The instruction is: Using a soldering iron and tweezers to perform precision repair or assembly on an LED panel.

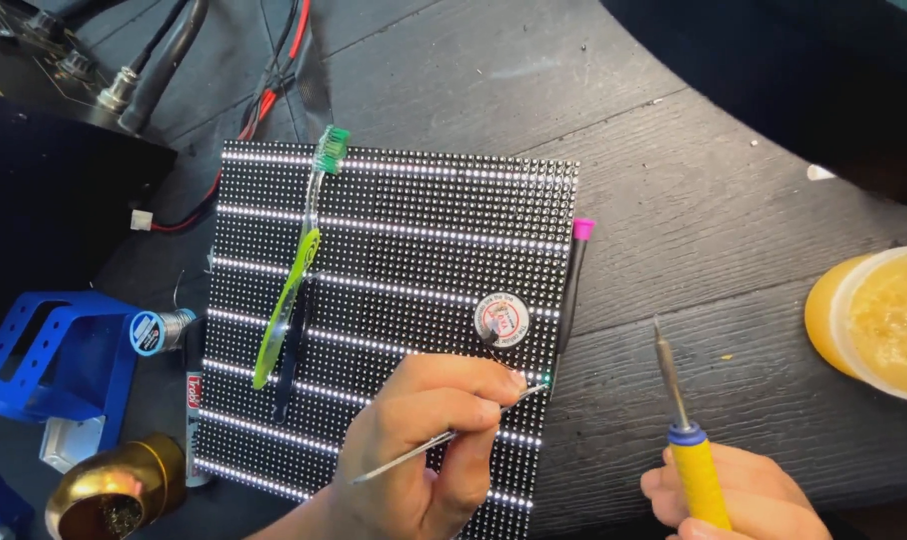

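on a dark table (pixel 734 200) lay an led panel (pixel 414 250); the left hand (pixel 429 440) pinched tweezers (pixel 444 437), the right hand (pixel 734 500) gripped a soldering iron (pixel 686 430).

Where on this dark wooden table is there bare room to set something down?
Bare dark wooden table lies right of the lit LED matrix panel, up to the yellow tub of flux, and above the panel's top edge. The left is crowded: blue metal bracket, solder spool, brass tip-cleaner pot, cables.

Electronics workshop — soldering iron (pixel 686 432), solder spool (pixel 160 330), LED panel (pixel 404 290).
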